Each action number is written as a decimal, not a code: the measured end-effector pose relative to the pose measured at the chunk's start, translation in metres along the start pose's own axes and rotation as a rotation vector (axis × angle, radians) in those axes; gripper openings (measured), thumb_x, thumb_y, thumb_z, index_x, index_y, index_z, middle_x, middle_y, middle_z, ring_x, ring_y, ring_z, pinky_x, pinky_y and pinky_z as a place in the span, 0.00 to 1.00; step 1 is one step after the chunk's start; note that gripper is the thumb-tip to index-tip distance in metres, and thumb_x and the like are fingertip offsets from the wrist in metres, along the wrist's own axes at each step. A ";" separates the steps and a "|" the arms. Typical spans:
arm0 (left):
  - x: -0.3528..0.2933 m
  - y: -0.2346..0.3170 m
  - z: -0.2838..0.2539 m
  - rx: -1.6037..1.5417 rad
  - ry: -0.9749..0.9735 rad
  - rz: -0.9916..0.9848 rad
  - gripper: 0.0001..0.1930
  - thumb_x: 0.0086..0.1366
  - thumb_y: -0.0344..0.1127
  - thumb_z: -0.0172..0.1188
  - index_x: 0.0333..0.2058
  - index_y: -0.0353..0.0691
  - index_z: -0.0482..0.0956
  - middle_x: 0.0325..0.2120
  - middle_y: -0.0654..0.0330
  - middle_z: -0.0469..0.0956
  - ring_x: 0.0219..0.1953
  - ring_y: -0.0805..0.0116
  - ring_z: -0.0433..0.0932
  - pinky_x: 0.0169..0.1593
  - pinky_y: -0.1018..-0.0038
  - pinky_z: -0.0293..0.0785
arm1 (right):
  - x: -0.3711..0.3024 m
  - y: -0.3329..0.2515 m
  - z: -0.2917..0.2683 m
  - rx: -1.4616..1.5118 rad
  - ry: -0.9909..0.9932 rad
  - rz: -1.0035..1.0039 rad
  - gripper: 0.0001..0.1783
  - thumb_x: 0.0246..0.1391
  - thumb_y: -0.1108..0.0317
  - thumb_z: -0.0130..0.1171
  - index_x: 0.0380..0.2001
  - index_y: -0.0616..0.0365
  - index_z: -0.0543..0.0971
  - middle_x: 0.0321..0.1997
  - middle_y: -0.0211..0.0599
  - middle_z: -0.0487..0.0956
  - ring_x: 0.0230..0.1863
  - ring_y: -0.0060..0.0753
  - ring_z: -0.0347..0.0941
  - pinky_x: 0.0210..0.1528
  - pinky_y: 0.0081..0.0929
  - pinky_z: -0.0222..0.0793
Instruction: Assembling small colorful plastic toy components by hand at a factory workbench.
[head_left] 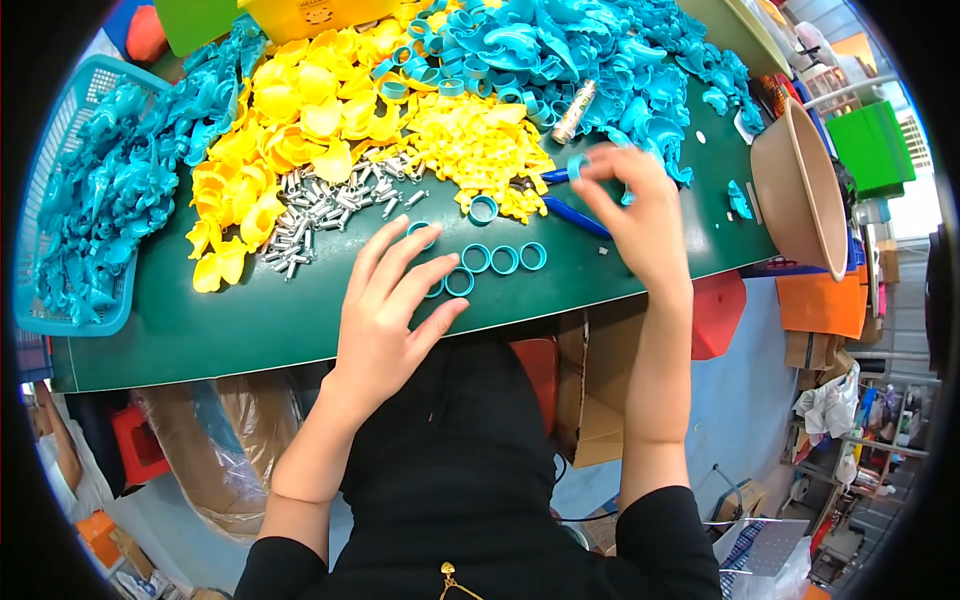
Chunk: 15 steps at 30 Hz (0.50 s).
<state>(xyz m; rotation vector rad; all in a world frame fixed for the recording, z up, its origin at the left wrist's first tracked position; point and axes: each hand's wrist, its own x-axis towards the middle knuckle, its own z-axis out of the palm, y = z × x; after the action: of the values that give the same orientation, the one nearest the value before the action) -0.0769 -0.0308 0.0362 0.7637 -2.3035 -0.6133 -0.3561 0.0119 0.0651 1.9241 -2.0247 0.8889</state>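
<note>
While teal parts (108, 190) fill the basket (78, 327), the right grip (642, 212) pinches a teal ring (577, 168); the left grip (388, 302) is spread.

Rings (506, 271) teal, curved pcs (318, 88) yel., metal pcs (330, 203) silver, plier handles (577, 217) dk blue, tabletop (205, 335) dk grn.

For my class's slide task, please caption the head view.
Right hand holding a teal plastic ring above a green table, left hand spread beside similar rings.

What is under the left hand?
The left hand is above the green table. Two teal rings show only in part, the rest covered by its fingers. Anything directly beneath the palm cannot be seen.
</note>
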 end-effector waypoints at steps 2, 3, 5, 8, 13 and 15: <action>0.003 0.007 0.002 0.007 -0.025 0.033 0.20 0.50 0.30 0.72 0.45 0.41 0.82 0.56 0.57 0.76 0.63 0.47 0.67 0.63 0.56 0.65 | -0.023 -0.015 -0.024 0.411 -0.274 0.307 0.09 0.48 0.70 0.69 0.34 0.56 0.83 0.41 0.33 0.81 0.41 0.34 0.74 0.38 0.30 0.69; 0.004 0.010 0.006 0.020 -0.051 0.064 0.20 0.50 0.30 0.72 0.45 0.41 0.82 0.56 0.57 0.76 0.64 0.46 0.66 0.64 0.55 0.64 | -0.034 -0.021 -0.025 0.371 -0.273 0.306 0.10 0.48 0.70 0.69 0.36 0.56 0.83 0.39 0.33 0.81 0.39 0.33 0.74 0.37 0.29 0.68; 0.009 0.018 0.014 0.054 -0.066 0.109 0.19 0.51 0.32 0.72 0.44 0.42 0.81 0.54 0.58 0.75 0.63 0.47 0.65 0.64 0.53 0.64 | -0.050 -0.028 -0.020 0.285 -0.241 0.197 0.15 0.49 0.72 0.68 0.42 0.56 0.82 0.38 0.33 0.80 0.38 0.34 0.74 0.35 0.28 0.67; 0.018 0.030 0.024 0.032 -0.075 0.184 0.18 0.51 0.33 0.71 0.42 0.42 0.81 0.51 0.59 0.75 0.61 0.47 0.66 0.62 0.52 0.66 | -0.056 -0.028 -0.011 0.288 -0.087 0.085 0.16 0.50 0.72 0.67 0.44 0.54 0.83 0.38 0.34 0.81 0.38 0.34 0.74 0.36 0.27 0.67; 0.083 0.025 0.024 0.052 -0.007 0.219 0.10 0.56 0.29 0.67 0.38 0.40 0.81 0.35 0.58 0.80 0.43 0.55 0.72 0.51 0.62 0.69 | -0.075 -0.019 -0.011 0.386 -0.037 0.292 0.15 0.47 0.72 0.69 0.41 0.56 0.83 0.40 0.33 0.82 0.39 0.28 0.75 0.35 0.23 0.65; 0.126 0.011 0.037 0.071 0.028 0.270 0.09 0.60 0.37 0.65 0.37 0.40 0.81 0.34 0.57 0.80 0.42 0.55 0.71 0.49 0.62 0.68 | -0.080 -0.024 -0.006 0.441 -0.016 0.367 0.16 0.43 0.73 0.72 0.39 0.57 0.83 0.41 0.33 0.83 0.39 0.23 0.75 0.35 0.20 0.64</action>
<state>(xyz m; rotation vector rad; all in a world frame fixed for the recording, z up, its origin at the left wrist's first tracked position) -0.1867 -0.0966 0.0695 0.4772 -2.3592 -0.3981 -0.3243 0.0831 0.0336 1.7711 -2.3950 1.5207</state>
